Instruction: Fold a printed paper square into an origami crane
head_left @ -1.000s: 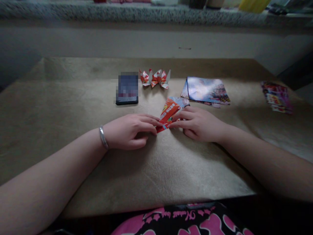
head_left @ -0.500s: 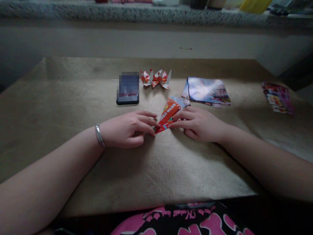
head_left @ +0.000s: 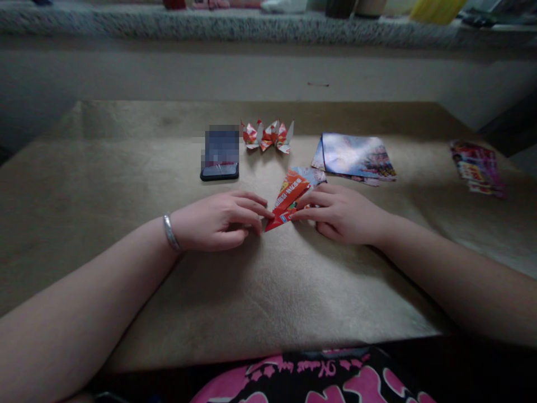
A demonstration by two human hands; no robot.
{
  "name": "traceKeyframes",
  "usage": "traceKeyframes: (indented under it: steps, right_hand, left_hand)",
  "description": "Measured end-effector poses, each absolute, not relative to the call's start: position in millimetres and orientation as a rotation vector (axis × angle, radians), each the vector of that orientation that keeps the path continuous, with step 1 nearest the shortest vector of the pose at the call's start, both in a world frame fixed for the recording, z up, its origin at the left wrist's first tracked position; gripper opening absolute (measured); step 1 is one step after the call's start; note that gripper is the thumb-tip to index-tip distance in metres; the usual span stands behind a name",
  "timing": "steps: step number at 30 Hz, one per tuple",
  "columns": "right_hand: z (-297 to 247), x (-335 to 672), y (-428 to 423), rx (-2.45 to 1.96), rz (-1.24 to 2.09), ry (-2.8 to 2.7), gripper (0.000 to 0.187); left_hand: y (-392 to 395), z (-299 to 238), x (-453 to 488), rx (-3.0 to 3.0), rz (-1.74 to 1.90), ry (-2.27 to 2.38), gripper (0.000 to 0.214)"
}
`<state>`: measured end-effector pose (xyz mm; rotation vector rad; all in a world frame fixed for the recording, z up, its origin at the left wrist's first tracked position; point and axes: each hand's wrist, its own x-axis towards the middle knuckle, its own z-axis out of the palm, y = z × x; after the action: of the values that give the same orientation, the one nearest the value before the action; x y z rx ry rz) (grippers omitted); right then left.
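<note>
Left hand (head_left: 229, 221) has slid a touch left, baring more of the near tip of the folded paper (head_left: 287, 196); right hand (head_left: 350, 212) and paper about the same. Nearest: black-and-pink clothing (head_left: 319, 380) at the table (head_left: 268, 296) edge. Left wrist wears a silver bracelet (head_left: 170, 231). Left hand half uncurled, palm down, fingertip touching the paper's left edge near the tip, no grip seen, thumb tucked low. Right hand loosely spread, fingertips resting on the paper's right side, thumb tucked beneath; whether it pinches anything, can't tell.

Paper lies on the table between both hands, mostly red-orange, printed, with a pale blue patterned part at the far end. Judged partly folded: slim point formed at the near end, far end wider, no raised shape. Folds left: can't count. Tip points toward the person and to the left; long axis runs diagonally, near-left to far-right.

Beyond: dark phone (head_left: 220, 159) left, red-and-white folded paper figures (head_left: 267, 136) standing just beside it, glossy printed sheets (head_left: 356, 152) overlapping on the right, colourful printed pieces (head_left: 478, 168) far right, blurry. Farthest: speckled sill (head_left: 210, 25) with a yellow object (head_left: 438, 10), cut off.
</note>
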<state>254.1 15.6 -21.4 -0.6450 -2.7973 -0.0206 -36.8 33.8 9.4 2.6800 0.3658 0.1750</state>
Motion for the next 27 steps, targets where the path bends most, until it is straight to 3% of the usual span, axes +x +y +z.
traceKeyframes:
  steps: [27]
  right_hand:
    - [-5, 291, 28, -0.839, -0.046, -2.744, 0.029]
  left_hand:
    - [31, 7, -32, 2.683, 0.270, 0.414, 0.023]
